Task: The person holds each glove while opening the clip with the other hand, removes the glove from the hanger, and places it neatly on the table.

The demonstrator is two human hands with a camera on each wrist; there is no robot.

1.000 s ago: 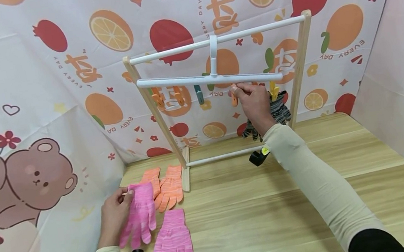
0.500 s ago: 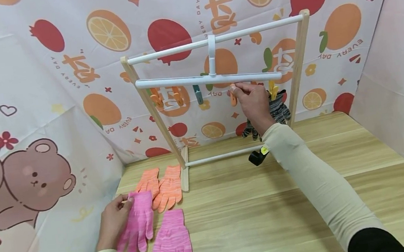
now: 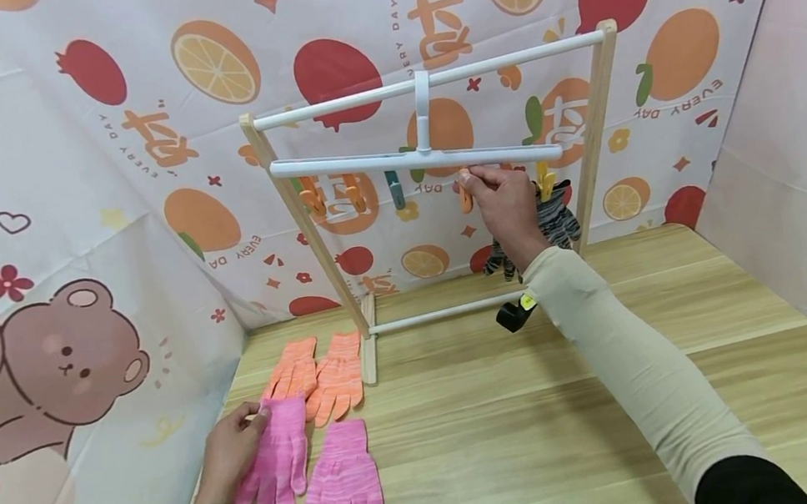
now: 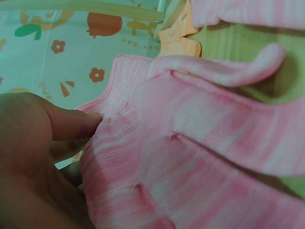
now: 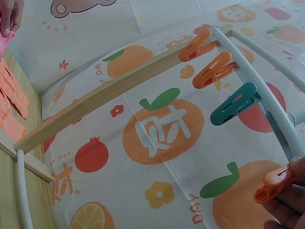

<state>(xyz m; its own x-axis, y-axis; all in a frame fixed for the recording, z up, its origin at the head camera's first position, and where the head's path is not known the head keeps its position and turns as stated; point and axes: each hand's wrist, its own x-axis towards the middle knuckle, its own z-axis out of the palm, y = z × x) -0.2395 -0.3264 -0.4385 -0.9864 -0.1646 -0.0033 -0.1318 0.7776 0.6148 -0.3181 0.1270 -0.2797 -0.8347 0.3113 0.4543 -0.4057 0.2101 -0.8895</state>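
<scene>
My left hand [image 3: 233, 449] pinches a pink glove [image 3: 280, 448] by its cuff, between thumb and fingers; its fingers hang toward the table. In the left wrist view the thumb presses on the knit just below the cuff [image 4: 128, 71]. Up at the white hanger [image 3: 362, 162], my right hand [image 3: 511, 205] pinches an orange clothespin [image 5: 276, 183] at the bar's underside. A teal clothespin [image 5: 233, 103] and two orange clothespins, one of them the middle clip [image 5: 212, 70], hang farther left on the bar. A yellow clothespin [image 3: 546, 180] holds a dark striped glove [image 3: 558, 216], partly hidden behind my right hand.
A second pink glove [image 3: 345, 486] lies flat on the wooden table [image 3: 473, 445]. Two orange gloves [image 3: 336, 382] lie behind it, near the rack's left foot [image 3: 369, 357]. The hanger hooks over the rack's top rail [image 3: 516, 60]. A printed cloth wall stands behind.
My left hand has lowered slightly toward the table with the pink glove, showing more of the orange gloves behind it. The right hand keeps its place at the clothespin.
</scene>
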